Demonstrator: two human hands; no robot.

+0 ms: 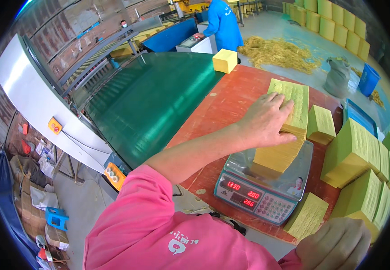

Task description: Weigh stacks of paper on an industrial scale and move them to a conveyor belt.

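Observation:
On a digital scale [260, 195] with red lit figures stands a tall stack of yellow paper [275, 158]; its top sheet bears a stamped pattern. My left hand [267, 118] lies over the near left part of this stack, fingers apart on the top and thumb down at the near edge. At the lower right is my right hand [334, 245], seen from the back with bent fingers close together; its fingertips are hidden, so what it holds, if anything, does not show. Close to it are a low yellow stack [307, 217] and a taller yellow stack [357, 195].
Several more yellow stacks [352, 153] crowd the red table's [204, 119] right side. One yellow block [225, 61] sits at its far corner, beside a green conveyor belt [159, 99]. Beyond, a person in blue [222, 24] stands at a machine, near yellow scraps [280, 53] on the floor.

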